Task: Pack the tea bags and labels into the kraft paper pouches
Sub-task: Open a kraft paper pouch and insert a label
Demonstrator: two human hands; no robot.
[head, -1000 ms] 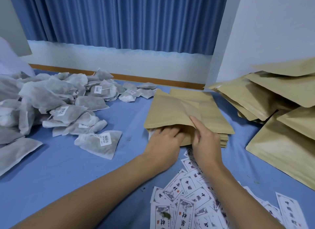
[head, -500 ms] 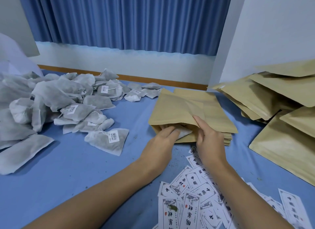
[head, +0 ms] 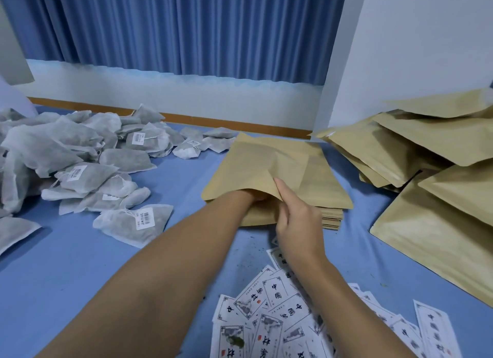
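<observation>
A flat kraft pouch lies on top of a stack of empty pouches in the middle of the blue surface. My left hand is pushed into its mouth up to the wrist, so the fingers and whatever they hold are hidden. My right hand pinches the pouch's upper flap at the mouth and lifts it. Grey mesh tea bags are heaped at the left, the nearest one lying by my left forearm. Printed paper labels are scattered under my forearms at the bottom.
Bulging kraft pouches are piled against the white wall at the right. A blue curtain hangs behind, above a wooden edge. Dark crumbs dot the blue cloth near the labels.
My left hand has gone from the pouch mouth deep inside it, and the tea bag seen at its fingertips is now out of sight. My right hand still holds the flap up.
</observation>
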